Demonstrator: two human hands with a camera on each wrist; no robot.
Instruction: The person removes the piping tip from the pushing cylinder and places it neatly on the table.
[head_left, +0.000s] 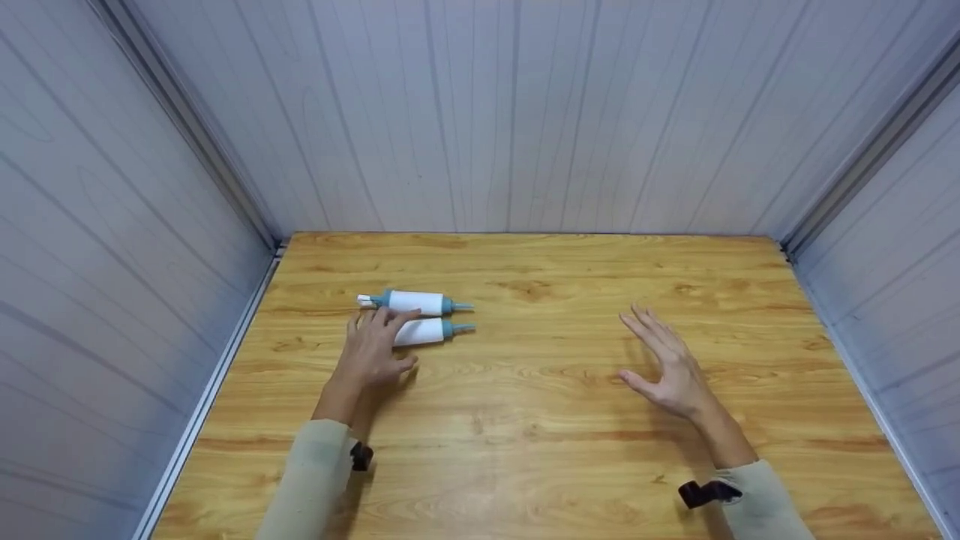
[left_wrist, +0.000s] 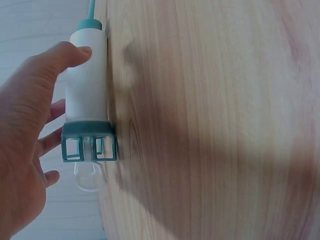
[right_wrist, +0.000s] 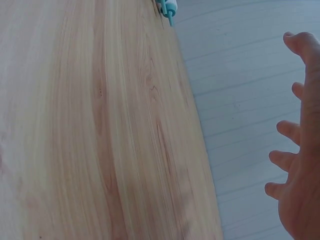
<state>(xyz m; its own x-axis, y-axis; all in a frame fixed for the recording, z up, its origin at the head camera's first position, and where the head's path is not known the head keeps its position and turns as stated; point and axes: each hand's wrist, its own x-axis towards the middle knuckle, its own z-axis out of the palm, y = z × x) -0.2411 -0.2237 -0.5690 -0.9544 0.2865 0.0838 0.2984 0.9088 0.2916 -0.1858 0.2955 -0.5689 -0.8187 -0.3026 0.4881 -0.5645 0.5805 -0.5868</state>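
Note:
Two white tubes with teal ends and thin teal nozzles lie side by side on the wooden table, nozzles pointing right: a rear tube (head_left: 416,302) and a front tube (head_left: 420,331). The left hand (head_left: 371,352) is over the left end of the front tube, its index finger reaching across and its thumb apart on the near side. In the left wrist view this tube (left_wrist: 86,80) shows a teal cage-like end with a clear rounded bulb (left_wrist: 90,176). Holding nothing, the right hand (head_left: 671,375) hovers at the right with fingers spread.
The wooden table (head_left: 525,450) is bounded by pale panelled walls (head_left: 480,112) at the back and both sides. Dark wrist cameras (head_left: 709,493) are strapped at both sleeves. A teal nozzle (right_wrist: 170,19) shows at the top of the right wrist view.

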